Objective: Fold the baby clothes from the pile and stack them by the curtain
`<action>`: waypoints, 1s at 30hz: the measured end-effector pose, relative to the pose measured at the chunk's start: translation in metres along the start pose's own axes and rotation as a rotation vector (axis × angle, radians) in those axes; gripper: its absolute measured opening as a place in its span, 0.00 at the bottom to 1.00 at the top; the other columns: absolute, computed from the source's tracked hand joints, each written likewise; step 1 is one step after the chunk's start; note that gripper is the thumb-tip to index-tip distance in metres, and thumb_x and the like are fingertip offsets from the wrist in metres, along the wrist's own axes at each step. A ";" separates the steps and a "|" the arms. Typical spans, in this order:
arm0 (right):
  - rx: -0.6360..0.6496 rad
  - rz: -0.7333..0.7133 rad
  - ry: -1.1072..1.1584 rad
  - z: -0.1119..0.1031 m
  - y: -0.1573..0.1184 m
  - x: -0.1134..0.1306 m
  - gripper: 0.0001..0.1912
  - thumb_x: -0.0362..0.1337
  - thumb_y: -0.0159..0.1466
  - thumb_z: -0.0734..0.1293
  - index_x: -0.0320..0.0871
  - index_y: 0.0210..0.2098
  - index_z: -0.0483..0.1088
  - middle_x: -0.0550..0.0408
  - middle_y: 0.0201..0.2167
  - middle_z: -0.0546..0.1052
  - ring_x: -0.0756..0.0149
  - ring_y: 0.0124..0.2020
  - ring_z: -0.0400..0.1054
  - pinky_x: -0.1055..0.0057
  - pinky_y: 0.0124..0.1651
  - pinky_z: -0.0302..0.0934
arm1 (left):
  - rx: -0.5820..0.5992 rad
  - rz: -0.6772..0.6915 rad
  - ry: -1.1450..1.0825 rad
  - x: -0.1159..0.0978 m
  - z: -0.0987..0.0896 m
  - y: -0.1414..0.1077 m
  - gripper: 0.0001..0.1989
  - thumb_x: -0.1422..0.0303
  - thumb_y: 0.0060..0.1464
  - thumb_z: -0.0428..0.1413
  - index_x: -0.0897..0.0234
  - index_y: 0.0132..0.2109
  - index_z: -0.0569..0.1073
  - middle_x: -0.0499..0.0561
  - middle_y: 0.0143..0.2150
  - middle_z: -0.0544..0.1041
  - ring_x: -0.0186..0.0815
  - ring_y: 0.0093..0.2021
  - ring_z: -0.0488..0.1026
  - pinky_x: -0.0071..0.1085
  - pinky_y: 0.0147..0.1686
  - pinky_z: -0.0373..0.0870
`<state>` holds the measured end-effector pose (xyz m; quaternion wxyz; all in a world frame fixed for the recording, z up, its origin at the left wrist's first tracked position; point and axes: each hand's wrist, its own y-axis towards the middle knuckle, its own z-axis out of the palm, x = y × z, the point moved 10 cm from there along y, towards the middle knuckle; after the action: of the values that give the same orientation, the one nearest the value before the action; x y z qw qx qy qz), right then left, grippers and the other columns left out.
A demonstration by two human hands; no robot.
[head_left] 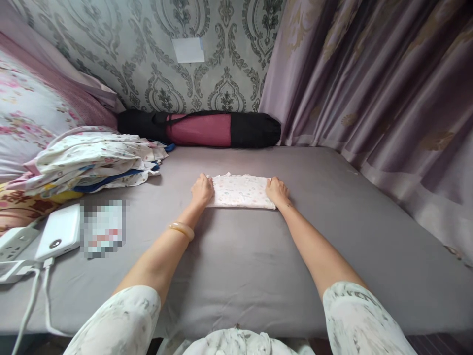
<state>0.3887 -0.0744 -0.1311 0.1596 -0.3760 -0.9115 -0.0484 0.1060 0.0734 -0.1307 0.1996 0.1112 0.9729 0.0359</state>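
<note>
A folded white cloth [242, 192] with a small pale print lies flat on the grey sheet, a wide rectangle with a ruffled far edge. My left hand [202, 190] is closed on its left end, the fingers curled round the edge. At the opposite end, my right hand [277, 191] grips the cloth in the same way. Both arms are stretched forward, and a pale bangle [182, 230] circles my left wrist.
A pile of printed clothes [99, 158] lies at the left, beside floral bedding [25, 108]. Nearer are a white power bank [61, 231], a power strip [16, 241], cables and a blurred packet [105, 228]. A black and maroon bag [199, 129] lines the wall; curtains [351, 74] hang right.
</note>
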 end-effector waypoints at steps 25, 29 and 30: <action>0.076 -0.721 -0.144 0.057 -0.060 0.121 0.29 0.41 0.71 0.47 0.37 0.68 0.52 0.47 0.70 0.51 0.58 0.70 0.42 0.58 0.69 0.35 | 0.037 0.503 0.189 -0.066 0.042 -0.035 0.27 0.57 0.66 0.37 0.68 0.64 0.62 0.63 0.68 0.59 0.50 0.68 0.53 0.49 0.65 0.48; 0.011 -0.636 -0.139 0.050 -0.054 0.105 0.31 0.43 0.71 0.48 0.31 0.67 0.52 0.43 0.70 0.51 0.57 0.70 0.41 0.61 0.69 0.35 | 0.041 0.492 0.179 -0.058 0.038 -0.033 0.28 0.53 0.65 0.39 0.64 0.65 0.60 0.61 0.68 0.59 0.49 0.68 0.53 0.49 0.65 0.48; 0.002 -0.611 -0.142 0.048 -0.052 0.099 0.31 0.43 0.71 0.48 0.31 0.68 0.52 0.43 0.70 0.51 0.57 0.70 0.41 0.61 0.69 0.35 | 0.046 0.491 0.174 -0.057 0.037 -0.033 0.28 0.53 0.65 0.39 0.64 0.65 0.60 0.61 0.68 0.59 0.49 0.68 0.54 0.49 0.64 0.48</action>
<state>0.2742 -0.0345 -0.1421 0.0738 -0.0869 -0.9912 -0.0670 0.1656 0.0291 -0.1469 0.0979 0.3450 0.9308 0.0705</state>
